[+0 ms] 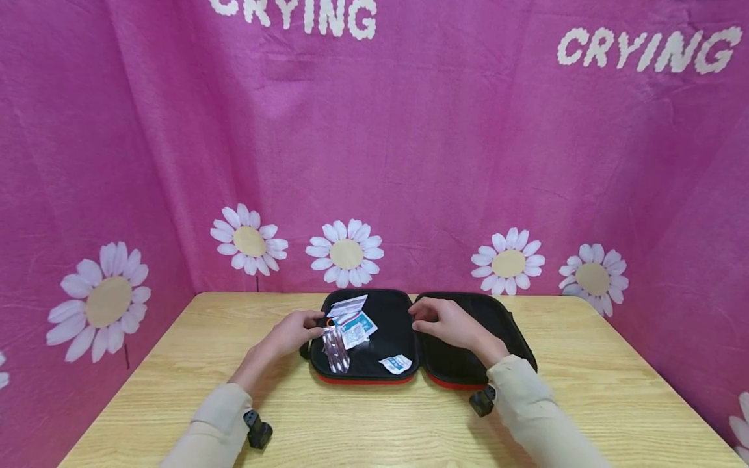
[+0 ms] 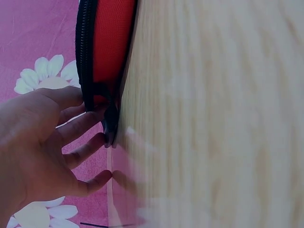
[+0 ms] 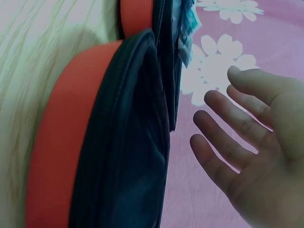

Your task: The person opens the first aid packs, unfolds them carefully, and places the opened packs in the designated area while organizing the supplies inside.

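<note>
A black-lined zip case with a red outer shell lies unfolded on the table, its left half (image 1: 383,335) holding small packets and its right half (image 1: 447,357) showing bare lining. My left hand (image 1: 295,331) is at the left edge, fingertips right at the zipped rim (image 2: 85,52) and the black handle (image 2: 110,118), fingers loosely spread. Over the hinge side hovers my right hand (image 1: 447,322), its fingers (image 3: 221,135) relaxed with nothing between them. A silvery strip pack (image 1: 336,351), a striped white packet (image 1: 348,305) and teal-and-white packets (image 1: 361,323) lie near the left hand.
A crumpled white-and-blue packet (image 1: 396,364) lies by itself in the front right corner of the left half. Wood-grain table (image 1: 374,422) extends around the case. Behind it hangs a pink cloth (image 1: 409,162) with daisies, close to the table's back edge.
</note>
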Demonstrator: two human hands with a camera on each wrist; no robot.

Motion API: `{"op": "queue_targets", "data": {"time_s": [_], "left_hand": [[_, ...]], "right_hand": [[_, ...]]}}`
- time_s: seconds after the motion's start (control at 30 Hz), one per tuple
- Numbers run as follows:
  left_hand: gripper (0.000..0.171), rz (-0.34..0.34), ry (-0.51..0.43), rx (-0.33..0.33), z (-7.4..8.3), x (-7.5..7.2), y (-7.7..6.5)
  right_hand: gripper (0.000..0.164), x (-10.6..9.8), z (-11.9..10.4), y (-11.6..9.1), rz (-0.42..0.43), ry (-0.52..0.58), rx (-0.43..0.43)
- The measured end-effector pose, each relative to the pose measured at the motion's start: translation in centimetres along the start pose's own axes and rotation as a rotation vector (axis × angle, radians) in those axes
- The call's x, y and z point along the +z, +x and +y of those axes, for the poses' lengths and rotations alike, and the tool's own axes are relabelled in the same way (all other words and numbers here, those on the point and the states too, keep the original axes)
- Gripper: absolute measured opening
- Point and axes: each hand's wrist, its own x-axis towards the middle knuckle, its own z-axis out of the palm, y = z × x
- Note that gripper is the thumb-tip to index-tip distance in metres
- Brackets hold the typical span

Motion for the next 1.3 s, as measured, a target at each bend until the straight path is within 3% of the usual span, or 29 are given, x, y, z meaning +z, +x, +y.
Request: {"op": "queue_targets", "data": {"time_s": [0.53,1.3], "left_hand": [[0.045,0.000,0.012,-0.063,0.2,0.0,0.0],[0.046,-0.007,0.004,-0.074,-0.1,-0.1,0.0]], "right_hand": [[0.030,2.0,-1.9,2.8,-0.034,0.052,-0.019],[0.028,4.6,-2.6,4.7,-0.096,0.118,0.007]]}}
